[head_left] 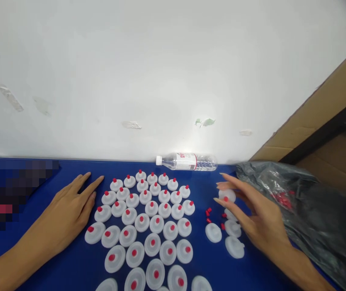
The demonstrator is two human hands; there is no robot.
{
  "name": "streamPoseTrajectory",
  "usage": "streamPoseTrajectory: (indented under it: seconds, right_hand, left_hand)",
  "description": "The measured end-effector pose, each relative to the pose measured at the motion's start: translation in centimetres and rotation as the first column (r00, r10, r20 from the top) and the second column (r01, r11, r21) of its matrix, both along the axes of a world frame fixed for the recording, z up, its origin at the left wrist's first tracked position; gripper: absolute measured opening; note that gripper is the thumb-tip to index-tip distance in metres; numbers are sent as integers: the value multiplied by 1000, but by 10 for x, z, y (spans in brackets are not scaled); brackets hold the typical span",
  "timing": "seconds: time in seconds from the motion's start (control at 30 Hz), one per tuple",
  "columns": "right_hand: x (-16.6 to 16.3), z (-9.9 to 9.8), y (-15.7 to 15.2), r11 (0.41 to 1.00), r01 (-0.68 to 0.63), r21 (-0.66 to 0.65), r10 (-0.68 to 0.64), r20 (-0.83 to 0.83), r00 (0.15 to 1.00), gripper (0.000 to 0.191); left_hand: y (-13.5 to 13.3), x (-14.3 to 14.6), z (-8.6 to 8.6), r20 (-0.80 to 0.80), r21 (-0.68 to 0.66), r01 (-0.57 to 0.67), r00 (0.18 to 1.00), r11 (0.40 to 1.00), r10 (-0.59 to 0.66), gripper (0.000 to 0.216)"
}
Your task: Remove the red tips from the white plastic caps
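Observation:
My right hand [259,214] pinches a white plastic disc with a red cap [227,194] on its stem, between thumb and fingers. Below it lie a few white discs [213,233] without caps, with several loose red caps [208,220] scattered beside them. On the blue table [199,182], many white discs with red caps [145,197] stand in loose rows across the middle, stems up. To the left of these rows my left hand [72,200] lies palm down on the table, fingers stretched out and holding nothing.
A see-through plastic bottle [186,161] lies on its side against the white wall [161,72]. At the right are a dark plastic bag [309,198], a see-through bag with red caps [283,199], and a cardboard box [306,117]. A blurred dark object [33,176] lies at the left.

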State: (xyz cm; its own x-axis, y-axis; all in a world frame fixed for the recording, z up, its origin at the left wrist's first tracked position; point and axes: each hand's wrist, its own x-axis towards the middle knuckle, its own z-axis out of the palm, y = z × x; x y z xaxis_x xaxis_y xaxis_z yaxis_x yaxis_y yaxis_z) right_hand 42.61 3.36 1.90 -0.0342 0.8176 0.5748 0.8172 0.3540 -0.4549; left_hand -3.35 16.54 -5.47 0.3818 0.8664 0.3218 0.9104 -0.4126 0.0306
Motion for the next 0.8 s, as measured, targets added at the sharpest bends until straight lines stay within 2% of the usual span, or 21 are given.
streamPoseTrajectory:
  seconds: [0.13, 0.27, 0.4, 0.53, 0.8]
  right_hand:
    - [3, 7, 0, 996, -53, 73, 45, 111, 993, 20]
    - [6, 11, 1, 995, -59, 79, 45, 160, 986, 13]
    - [8, 13, -1, 999, -32, 43, 24, 171, 985, 12]
    - [7, 16, -2, 999, -38, 5, 36, 184, 982, 21]
    - [5, 18, -3, 990, -140, 11, 130, 301, 945, 23]
  left_hand:
    - [1, -1, 1, 5, 5, 11, 1000, 1000, -11, 65]
    - [1, -2, 0, 4, 8, 34, 999, 999, -34, 67]
    - [1, -2, 0, -16, -6, 41, 999, 999, -42, 68]
    - [0, -2, 2, -33, -15, 31, 999, 999, -32, 71]
    - [0, -3, 3, -19, -4, 20, 1000, 1000, -20, 72]
